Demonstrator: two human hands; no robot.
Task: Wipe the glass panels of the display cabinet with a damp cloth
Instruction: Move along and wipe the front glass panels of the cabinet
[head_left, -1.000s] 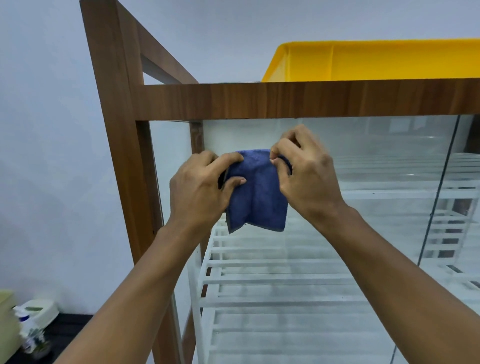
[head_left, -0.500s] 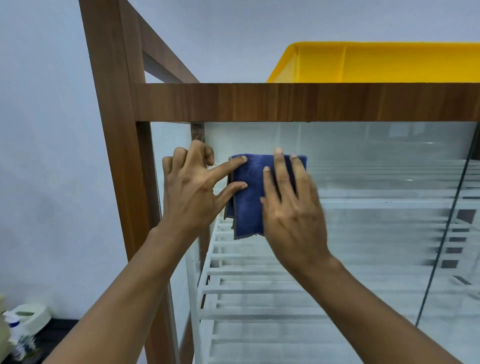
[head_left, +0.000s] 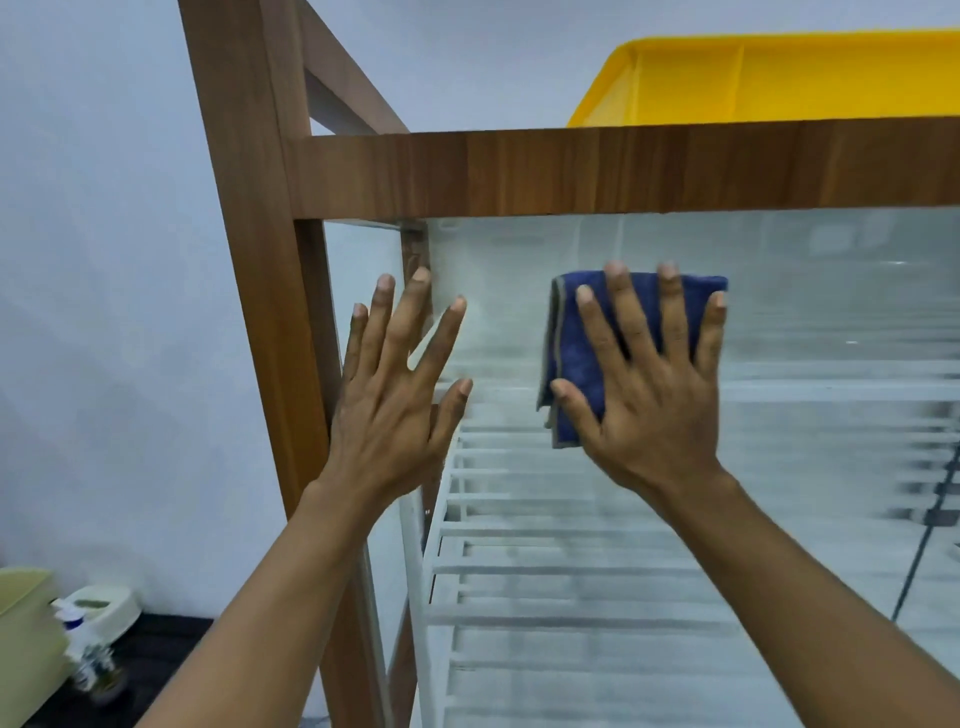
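Observation:
A folded blue cloth lies flat against the front glass panel of the wooden display cabinet, near its top. My right hand presses the cloth onto the glass with straight, spread fingers. My left hand is spread open with straight fingers near the glass at the cabinet's left front post, apart from the cloth and holding nothing. White slatted shelves show through the glass.
A yellow plastic tub sits on top of the cabinet. At lower left on the dark floor stand a white container, a small bottle and a pale green box. A plain wall lies to the left.
Both hands gripped the cloth a second ago. The left hand has let go and spread open, and the right hand has flattened on the cloth and slid it rightward on the glass.

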